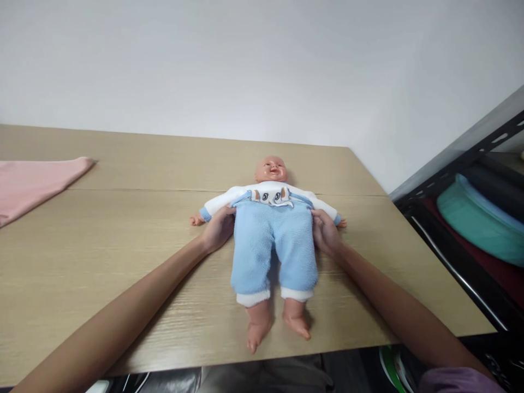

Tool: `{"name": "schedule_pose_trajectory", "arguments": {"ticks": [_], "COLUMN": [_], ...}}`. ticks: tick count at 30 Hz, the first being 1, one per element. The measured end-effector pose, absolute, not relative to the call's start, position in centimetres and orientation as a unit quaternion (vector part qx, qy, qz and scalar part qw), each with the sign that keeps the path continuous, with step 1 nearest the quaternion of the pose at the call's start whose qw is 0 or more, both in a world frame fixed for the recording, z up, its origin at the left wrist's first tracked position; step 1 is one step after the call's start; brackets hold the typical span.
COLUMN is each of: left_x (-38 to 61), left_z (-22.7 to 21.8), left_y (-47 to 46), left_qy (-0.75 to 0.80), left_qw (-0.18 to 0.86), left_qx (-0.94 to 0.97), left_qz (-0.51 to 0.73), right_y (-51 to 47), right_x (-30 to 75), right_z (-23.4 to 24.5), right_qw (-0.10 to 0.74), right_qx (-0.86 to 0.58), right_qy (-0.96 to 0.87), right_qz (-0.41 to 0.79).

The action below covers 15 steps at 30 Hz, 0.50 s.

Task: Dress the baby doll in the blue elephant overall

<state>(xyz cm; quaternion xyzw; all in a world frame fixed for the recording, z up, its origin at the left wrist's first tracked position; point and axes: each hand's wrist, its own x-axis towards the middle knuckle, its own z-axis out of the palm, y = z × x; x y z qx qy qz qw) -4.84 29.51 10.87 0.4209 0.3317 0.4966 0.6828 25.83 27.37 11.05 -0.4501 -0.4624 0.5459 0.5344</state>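
Observation:
A baby doll [271, 170] lies on its back on the wooden table [102, 245], head away from me, bare feet toward me. It wears a white long-sleeved top and fluffy light blue trousers [272, 240] pulled up to its chest. My left hand [218, 229] grips the trousers' waistband at the doll's left side as I see it, fingers curled on the fabric. My right hand [325, 232] grips the waistband on the other side in the same way.
A pink cloth [33, 183] lies at the table's far left. To the right stands a black metal rack [462, 218] holding a teal folded item [478, 224]. A white wall rises behind the table.

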Motion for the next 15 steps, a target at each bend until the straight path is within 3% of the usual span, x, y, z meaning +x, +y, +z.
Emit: {"name": "schedule_pose_trajectory", "arguments": {"ticks": [8,15], "left_x": [-4.7,-5.3], "left_z": [11.6,10.6], "left_y": [29.2,29.5], "left_qy": [0.337,0.362], "left_qw": [0.626,0.570], "left_qx": [0.462,0.515], "left_qz": [0.530,0.527], "right_y": [27.1,27.2], "right_x": [24.9,25.3], "right_z": [11.8,11.4], "right_qw": [0.586,0.604], "right_qx": [-0.415,-0.427], "right_qy": [-0.399,-0.446], "right_qz": [0.570,0.504]}}
